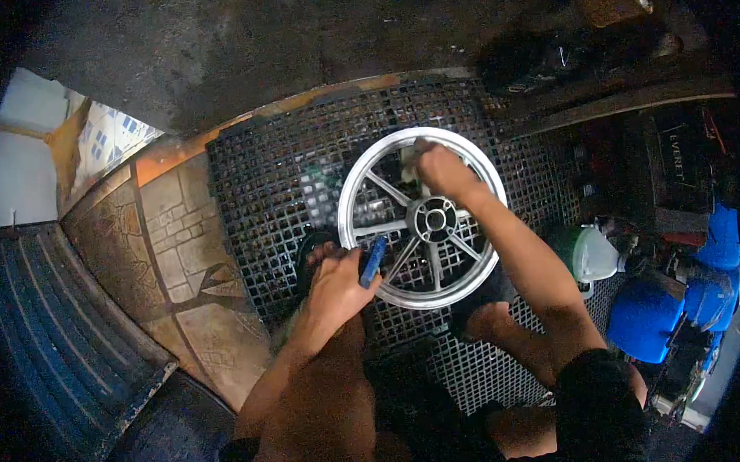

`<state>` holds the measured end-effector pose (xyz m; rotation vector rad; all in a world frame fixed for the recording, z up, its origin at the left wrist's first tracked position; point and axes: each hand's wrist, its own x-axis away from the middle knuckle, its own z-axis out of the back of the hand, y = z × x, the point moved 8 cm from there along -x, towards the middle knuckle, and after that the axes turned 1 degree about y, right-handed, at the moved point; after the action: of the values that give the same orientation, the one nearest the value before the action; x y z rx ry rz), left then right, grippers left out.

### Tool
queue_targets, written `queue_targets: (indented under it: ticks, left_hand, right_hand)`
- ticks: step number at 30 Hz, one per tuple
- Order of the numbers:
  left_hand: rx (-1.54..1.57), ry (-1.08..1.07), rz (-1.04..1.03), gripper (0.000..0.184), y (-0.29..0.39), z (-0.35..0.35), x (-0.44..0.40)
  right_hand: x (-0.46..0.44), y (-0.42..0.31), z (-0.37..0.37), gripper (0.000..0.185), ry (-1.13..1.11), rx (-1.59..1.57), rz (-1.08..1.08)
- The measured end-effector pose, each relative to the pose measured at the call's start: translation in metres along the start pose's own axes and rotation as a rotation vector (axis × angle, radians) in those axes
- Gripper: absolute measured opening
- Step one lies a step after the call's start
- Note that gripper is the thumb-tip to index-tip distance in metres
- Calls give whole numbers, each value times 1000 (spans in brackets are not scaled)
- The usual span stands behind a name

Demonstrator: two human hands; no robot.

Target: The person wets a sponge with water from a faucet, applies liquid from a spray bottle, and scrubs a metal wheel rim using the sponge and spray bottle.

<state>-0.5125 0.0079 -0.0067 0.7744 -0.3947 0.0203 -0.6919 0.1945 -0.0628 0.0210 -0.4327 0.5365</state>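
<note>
A silver spoked wheel (436, 297) lies on the black grid mat, its hub (436, 220) facing up. At the wheel's lower left rim is my left hand (337, 284), closed, with a blue bar-shaped piece (373, 262) between thumb and fingers. The exact kind of that piece does not show. My right hand (448, 176) is closed and reaches over the hub to the upper part of the wheel, just inside the rim. Something pale (407, 158) shows beside its fingers, too blurred to name.
The wet grid mat (269, 178) spans the floor under the wheel. Blue plastic containers (646, 320) and a translucent jug (594, 254) stand at right. Stone-patterned tiles (176, 231) and a blue ridged panel (69, 327) lie at left. My feet flank the wheel.
</note>
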Motion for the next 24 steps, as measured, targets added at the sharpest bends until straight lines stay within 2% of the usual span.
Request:
queue_targets:
  ticks: [2,4,5,6,10,11,12,14,18,21,24]
  left_hand:
    - [5,-81,38,35,1,-1,0]
    - [10,-102,32,33,0,-3,-2]
    - [14,-81,11,32,-2,-5,-2]
    - [18,-59,-10,31,-2,-4,-3]
    - [26,-43,13,33,0,2,-2]
    - [36,-29,13,34,0,4,-1]
    - [46,-16,12,34,1,5,0]
    - [-19,43,-16,35,-1,5,1]
    - [-120,47,-38,37,-7,1,-2]
    - [-47,201,-113,33,-1,8,2]
    - [-58,115,-65,31,-2,3,0]
  right_hand:
    - [18,21,27,19,471,-179,124]
    - [54,23,77,28,555,-581,-21]
    - [67,27,82,30,602,-421,11]
    - [84,34,91,31,625,-555,-138]
    - [148,59,81,28,830,-490,-283]
    - [162,73,63,26,806,-537,-401]
    - [175,72,60,24,836,-497,-419]
    - [200,81,28,24,805,-638,-534]
    - [234,88,-21,26,821,-612,-602]
    - [248,82,-31,29,826,-632,-634]
    - [250,73,-26,29,765,-668,-650]
